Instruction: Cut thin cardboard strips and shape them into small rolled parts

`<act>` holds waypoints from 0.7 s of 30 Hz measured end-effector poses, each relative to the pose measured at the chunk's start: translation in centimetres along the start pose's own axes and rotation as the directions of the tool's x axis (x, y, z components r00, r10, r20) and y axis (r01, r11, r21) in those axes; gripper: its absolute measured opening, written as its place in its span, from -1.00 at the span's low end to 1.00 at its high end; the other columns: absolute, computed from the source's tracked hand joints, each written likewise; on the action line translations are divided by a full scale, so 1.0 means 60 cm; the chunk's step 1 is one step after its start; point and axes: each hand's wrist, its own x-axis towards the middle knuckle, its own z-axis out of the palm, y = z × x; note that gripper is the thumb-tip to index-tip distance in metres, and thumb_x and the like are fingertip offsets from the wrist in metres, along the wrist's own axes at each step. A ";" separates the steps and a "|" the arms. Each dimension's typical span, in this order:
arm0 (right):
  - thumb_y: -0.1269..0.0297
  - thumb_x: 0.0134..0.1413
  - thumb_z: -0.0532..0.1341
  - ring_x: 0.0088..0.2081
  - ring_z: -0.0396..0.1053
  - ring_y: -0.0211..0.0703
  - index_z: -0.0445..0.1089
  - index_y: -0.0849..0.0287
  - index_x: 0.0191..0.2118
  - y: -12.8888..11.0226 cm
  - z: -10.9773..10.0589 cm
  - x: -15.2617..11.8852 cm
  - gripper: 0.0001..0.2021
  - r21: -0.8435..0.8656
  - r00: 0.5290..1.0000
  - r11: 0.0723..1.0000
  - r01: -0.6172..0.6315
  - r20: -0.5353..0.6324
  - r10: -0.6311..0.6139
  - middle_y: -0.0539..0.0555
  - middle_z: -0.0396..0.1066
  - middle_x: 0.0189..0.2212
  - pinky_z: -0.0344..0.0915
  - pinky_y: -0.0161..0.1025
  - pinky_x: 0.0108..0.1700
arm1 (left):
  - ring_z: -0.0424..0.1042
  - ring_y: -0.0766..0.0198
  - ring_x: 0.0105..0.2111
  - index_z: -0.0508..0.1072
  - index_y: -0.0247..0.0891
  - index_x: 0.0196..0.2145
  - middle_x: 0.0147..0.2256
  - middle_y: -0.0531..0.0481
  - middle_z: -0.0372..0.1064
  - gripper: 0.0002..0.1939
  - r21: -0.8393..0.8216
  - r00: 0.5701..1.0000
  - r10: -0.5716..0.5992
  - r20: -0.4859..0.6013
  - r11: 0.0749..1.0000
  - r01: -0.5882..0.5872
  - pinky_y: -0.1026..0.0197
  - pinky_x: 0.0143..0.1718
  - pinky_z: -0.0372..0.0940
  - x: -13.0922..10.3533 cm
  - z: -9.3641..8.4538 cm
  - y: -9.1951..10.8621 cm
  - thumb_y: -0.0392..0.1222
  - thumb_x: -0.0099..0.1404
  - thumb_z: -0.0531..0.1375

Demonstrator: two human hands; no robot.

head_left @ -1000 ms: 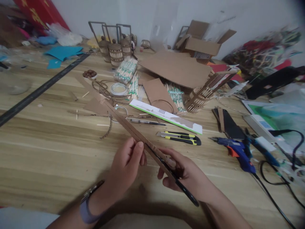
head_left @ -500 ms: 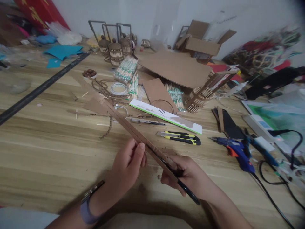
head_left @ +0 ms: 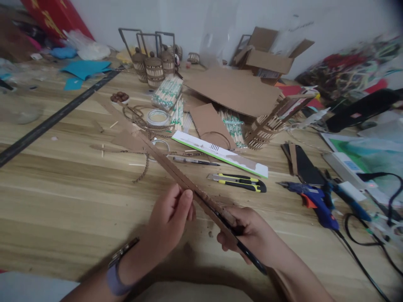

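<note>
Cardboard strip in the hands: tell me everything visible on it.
The cardboard strip is long, narrow, brown and matte, with a rough, ridged edge along its near right part. It slants above the wooden table, from far left to near right; whether its far end rests on anything is unclear. The left hand pinches its near edge, thumb on top. Toward the right hand it is split lengthwise, with a black-handled tool, apparently scissors, in the split.

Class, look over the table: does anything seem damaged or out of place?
Yes: the white strip with a green edge, beyond the utility knife, looks damaged; its white facing is missing in patches, exposing brown underneath.
</note>
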 end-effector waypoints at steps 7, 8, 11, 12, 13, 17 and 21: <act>0.29 -0.13 0.28 -0.58 0.16 -0.35 0.26 0.14 -0.51 0.004 -0.007 0.002 -0.85 -0.120 0.997 0.990 0.076 0.013 -0.075 -0.10 0.28 -0.60 0.04 -0.37 -0.55 | 0.24 0.37 -0.57 0.22 -0.19 -0.46 -0.60 0.17 0.19 -0.68 -0.021 1.000 0.002 0.003 1.000 -0.002 0.30 -0.49 0.17 -0.002 0.002 -0.004 -0.06 0.45 -0.01; 0.27 -0.14 0.29 -0.55 0.19 -0.33 0.29 0.14 -0.46 0.005 -0.007 0.003 -0.84 -0.135 0.996 0.987 0.088 0.016 -0.087 -0.09 0.29 -0.57 0.07 -0.37 -0.53 | 0.24 0.37 -0.57 0.22 -0.19 -0.46 -0.60 0.17 0.19 -0.68 -0.026 1.000 -0.002 0.007 1.000 0.002 0.30 -0.49 0.17 -0.002 0.002 -0.005 -0.06 0.46 -0.01; 0.26 -0.19 0.33 -0.49 0.25 -0.26 0.29 0.12 -0.25 0.009 -0.004 0.005 -0.68 -0.103 0.997 0.993 0.060 -0.039 -0.065 -0.08 0.34 -0.51 0.14 -0.34 -0.47 | 0.23 0.37 -0.58 0.23 -0.19 -0.44 -0.60 0.18 0.18 -0.69 -0.054 1.000 -0.015 0.027 0.998 0.017 0.30 -0.50 0.16 -0.001 0.005 -0.007 -0.06 0.46 -0.02; 0.25 -0.20 0.34 -0.49 0.26 -0.26 0.26 0.11 -0.22 0.010 -0.003 0.006 -0.64 -0.069 0.997 0.997 0.040 -0.064 -0.045 -0.08 0.34 -0.51 0.15 -0.34 -0.47 | 0.23 0.37 -0.58 0.22 -0.19 -0.44 -0.60 0.18 0.18 -0.69 -0.056 0.999 -0.017 0.031 0.998 0.018 0.30 -0.50 0.16 0.000 0.006 -0.007 -0.06 0.46 -0.02; 0.25 -0.22 0.35 -0.49 0.26 -0.26 0.23 0.10 -0.22 0.013 -0.002 0.007 -0.62 -0.037 0.996 0.999 0.026 -0.082 -0.029 -0.08 0.35 -0.51 0.16 -0.34 -0.47 | 0.23 0.37 -0.58 0.22 -0.19 -0.43 -0.60 0.18 0.17 -0.69 -0.056 0.999 -0.017 0.031 0.998 0.019 0.29 -0.49 0.16 -0.001 0.008 -0.008 -0.06 0.46 -0.02; 0.22 -0.26 0.39 -0.52 0.24 -0.29 0.19 0.10 -0.35 0.026 0.000 0.010 -0.62 0.007 0.992 0.999 0.041 -0.122 -0.040 -0.09 0.35 -0.54 0.13 -0.37 -0.51 | 0.23 0.37 -0.57 0.23 -0.19 -0.43 -0.60 0.17 0.18 -0.69 -0.045 0.999 -0.022 0.031 0.999 0.023 0.29 -0.50 0.15 -0.003 0.011 -0.010 -0.04 0.46 -0.01; 0.18 -0.30 0.43 -0.55 0.22 -0.31 0.22 0.12 -0.39 0.037 0.001 0.015 -0.61 0.028 0.983 0.998 0.048 -0.177 -0.042 -0.09 0.34 -0.56 0.11 -0.39 -0.54 | 0.23 0.36 -0.58 0.22 -0.19 -0.44 -0.60 0.17 0.18 -0.69 -0.048 0.998 -0.035 0.056 0.998 0.038 0.28 -0.50 0.15 -0.006 0.013 -0.012 -0.04 0.45 -0.02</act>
